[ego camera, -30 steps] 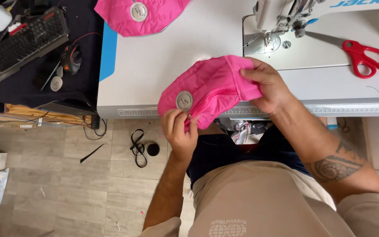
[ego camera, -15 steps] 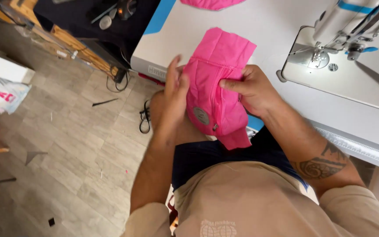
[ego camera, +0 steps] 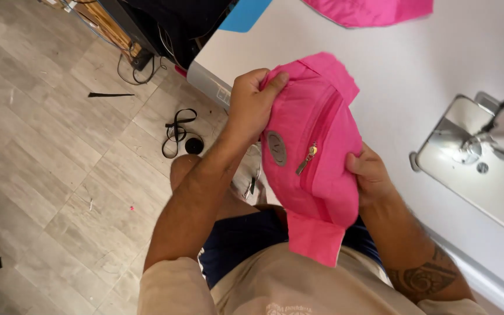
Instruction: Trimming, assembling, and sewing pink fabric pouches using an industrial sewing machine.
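A pink fabric pouch [ego camera: 316, 157] with a zipper, a metal pull and a round grey patch is held up over my lap at the white table's edge. My left hand [ego camera: 250, 105] grips its upper left end, thumb on the front. At the lower right side my right hand [ego camera: 371, 175] holds it, fingers behind the fabric. A loose pink flap hangs from the bottom.
The white sewing table [ego camera: 427, 76] carries another pink fabric piece [ego camera: 368, 10] at the far edge and a sewing machine [ego camera: 497, 134] at right. Black straps and a round black part [ego camera: 179, 134] lie on the grey tiled floor. Cables and a dark desk stand at top left.
The pouch has been turned so its zipper side faces me and stretched lengthwise between both hands. My head has swung left, showing more floor.
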